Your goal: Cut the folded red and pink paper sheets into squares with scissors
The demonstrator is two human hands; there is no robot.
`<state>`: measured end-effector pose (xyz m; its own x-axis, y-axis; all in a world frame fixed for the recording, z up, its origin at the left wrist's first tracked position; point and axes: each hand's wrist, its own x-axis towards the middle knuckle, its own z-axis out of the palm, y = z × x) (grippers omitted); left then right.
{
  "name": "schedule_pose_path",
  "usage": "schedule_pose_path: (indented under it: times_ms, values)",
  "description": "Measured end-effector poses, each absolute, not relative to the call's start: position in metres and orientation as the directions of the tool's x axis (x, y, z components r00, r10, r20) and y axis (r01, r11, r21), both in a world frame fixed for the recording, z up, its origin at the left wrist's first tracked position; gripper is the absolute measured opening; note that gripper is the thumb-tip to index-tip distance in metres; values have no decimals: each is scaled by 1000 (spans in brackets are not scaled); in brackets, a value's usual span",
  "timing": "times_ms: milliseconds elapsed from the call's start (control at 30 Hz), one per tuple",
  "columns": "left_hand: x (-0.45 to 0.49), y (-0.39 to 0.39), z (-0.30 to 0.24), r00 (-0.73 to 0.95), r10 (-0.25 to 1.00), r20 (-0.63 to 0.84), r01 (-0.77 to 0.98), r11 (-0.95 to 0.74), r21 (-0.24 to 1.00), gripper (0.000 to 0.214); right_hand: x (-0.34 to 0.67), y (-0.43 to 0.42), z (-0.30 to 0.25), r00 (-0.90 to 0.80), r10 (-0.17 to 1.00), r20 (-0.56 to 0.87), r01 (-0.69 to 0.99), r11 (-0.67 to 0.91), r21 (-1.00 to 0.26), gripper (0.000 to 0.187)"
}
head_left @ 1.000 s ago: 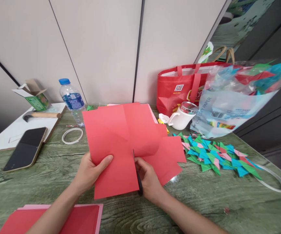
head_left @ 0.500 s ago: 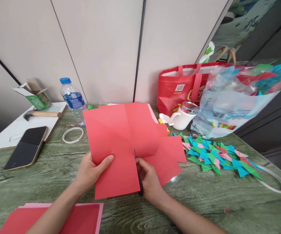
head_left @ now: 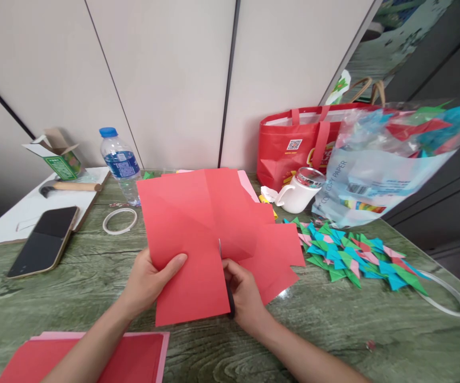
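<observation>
A creased red paper sheet (head_left: 192,223) is held up over the green table. My left hand (head_left: 150,282) grips its lower left edge, thumb on top. My right hand (head_left: 243,295) is closed round black-handled scissors (head_left: 226,284), whose blade stands in a cut running up the sheet's middle. The part of the sheet right of the cut curls over smaller red squares (head_left: 279,255) lying on the table.
A phone (head_left: 44,242), water bottle (head_left: 121,166), tape ring (head_left: 119,221), hammer (head_left: 69,186) and small box (head_left: 56,154) are at the left. White mug (head_left: 298,194), red bag (head_left: 297,143), plastic bag (head_left: 381,165) and folded paper pieces (head_left: 357,255) sit right. Red paper stack (head_left: 134,359) lies near me.
The scissors' blade has crept a little further up the cut in the red sheet. Both hands stay nearly where they were.
</observation>
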<state>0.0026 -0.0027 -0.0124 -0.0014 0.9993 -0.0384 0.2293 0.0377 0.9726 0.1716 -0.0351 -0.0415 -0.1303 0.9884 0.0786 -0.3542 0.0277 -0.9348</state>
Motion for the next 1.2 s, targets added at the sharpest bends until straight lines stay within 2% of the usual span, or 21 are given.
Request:
schedule_pose_path:
  times_ms: [200, 467, 1200]
  values:
    - [3, -3, -11, 6, 997, -83, 195, 80, 977, 31, 172, -35, -42, -143, 985, 95, -364, 36, -931, 26]
    - [9, -4, -3, 101, 973, -207, 7, 207, 978, 31, 174, -33, -43, -164, 978, 130, -340, 68, -938, 34]
    - [7, -5, -4, 85, 979, -186, 71, 180, 981, 32, 171, -35, -43, -125, 991, 45, -361, -3, -932, 28]
